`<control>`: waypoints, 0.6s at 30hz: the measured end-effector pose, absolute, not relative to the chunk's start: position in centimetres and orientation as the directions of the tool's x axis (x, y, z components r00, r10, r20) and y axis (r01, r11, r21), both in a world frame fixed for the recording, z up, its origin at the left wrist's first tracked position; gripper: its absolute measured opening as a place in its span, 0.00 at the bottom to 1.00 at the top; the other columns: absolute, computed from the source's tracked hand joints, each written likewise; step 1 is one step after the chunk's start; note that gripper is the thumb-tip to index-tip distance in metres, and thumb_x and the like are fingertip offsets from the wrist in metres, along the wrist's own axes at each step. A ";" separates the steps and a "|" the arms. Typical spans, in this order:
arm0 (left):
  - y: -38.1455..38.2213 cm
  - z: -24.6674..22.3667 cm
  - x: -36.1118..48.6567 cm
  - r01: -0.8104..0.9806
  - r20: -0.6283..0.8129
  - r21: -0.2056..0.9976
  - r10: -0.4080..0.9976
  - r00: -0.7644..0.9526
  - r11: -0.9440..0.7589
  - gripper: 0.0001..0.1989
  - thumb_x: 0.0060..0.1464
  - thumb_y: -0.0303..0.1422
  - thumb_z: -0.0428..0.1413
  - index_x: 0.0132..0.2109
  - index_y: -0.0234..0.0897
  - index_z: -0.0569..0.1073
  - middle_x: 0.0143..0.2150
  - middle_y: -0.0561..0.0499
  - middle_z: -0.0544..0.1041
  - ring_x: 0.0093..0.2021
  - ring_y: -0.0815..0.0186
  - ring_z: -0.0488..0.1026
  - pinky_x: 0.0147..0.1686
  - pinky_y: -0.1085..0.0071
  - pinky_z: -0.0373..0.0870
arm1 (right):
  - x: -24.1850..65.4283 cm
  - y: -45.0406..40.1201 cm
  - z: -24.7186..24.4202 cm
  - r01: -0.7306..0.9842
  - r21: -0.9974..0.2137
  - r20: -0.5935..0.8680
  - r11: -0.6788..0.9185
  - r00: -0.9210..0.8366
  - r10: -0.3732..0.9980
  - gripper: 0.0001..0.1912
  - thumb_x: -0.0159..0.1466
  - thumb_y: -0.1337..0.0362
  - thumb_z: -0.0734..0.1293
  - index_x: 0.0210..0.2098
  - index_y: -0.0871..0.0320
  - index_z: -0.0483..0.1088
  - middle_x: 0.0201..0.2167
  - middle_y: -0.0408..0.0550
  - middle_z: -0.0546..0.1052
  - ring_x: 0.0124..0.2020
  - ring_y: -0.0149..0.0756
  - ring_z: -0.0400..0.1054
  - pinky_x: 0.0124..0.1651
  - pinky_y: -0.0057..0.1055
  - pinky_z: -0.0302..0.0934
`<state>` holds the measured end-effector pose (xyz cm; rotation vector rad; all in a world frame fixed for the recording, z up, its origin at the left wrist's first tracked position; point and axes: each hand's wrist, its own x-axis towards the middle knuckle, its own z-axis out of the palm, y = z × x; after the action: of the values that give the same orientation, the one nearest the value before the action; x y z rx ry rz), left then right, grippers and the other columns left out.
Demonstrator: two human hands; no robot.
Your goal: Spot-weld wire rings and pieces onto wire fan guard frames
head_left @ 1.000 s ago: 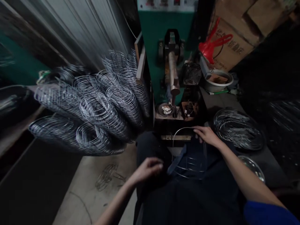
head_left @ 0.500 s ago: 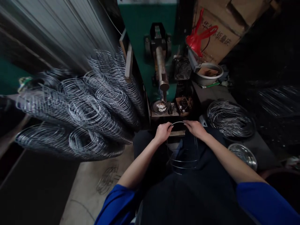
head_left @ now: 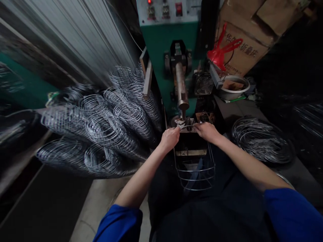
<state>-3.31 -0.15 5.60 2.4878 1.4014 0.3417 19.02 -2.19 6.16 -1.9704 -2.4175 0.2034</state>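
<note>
My left hand (head_left: pixel 171 138) pinches the left side of a curved wire at the top of a wire frame (head_left: pixel 196 189). On the other side of that curve, my right hand (head_left: pixel 205 131) is closed on the wire too. The frame hangs below both hands, over my lap, with several curved wires at its lower end. Just beyond my fingers stands the green machine (head_left: pixel 156 40), whose thick metal arm (head_left: pixel 181 84) points down toward the wire. Whether the wire touches the machine's tip I cannot tell.
Stacks of wire rings (head_left: pixel 108 131) crowd the left side. To the right, a coil of wires (head_left: pixel 259 139) lies on a dark bench, with a grey bowl (head_left: pixel 233 89) behind it. Cardboard boxes (head_left: pixel 242 47) and a red plastic item (head_left: pixel 219 53) are at the back right.
Both hands have moved forward with the wire frame, closer to the machine's tip. The view has tilted up and shifted left, bringing the control panel into sight.
</note>
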 end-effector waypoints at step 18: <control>2.2 7.6 -4.0 0.832 0.060 0.265 0.870 0.490 -0.487 0.12 0.64 0.29 0.46 0.39 0.36 0.74 0.37 0.42 0.79 0.38 0.57 0.76 0.38 0.67 0.65 | 18.0 1.0 8.4 0.972 -0.082 -0.089 0.219 -0.226 0.970 0.20 0.73 0.55 0.54 0.52 0.50 0.74 0.40 0.52 0.80 0.42 0.45 0.74 0.41 0.34 0.62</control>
<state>-3.99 2.17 7.64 2.5330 1.4663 0.2755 18.02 1.03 8.45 -1.9660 -2.4673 0.1895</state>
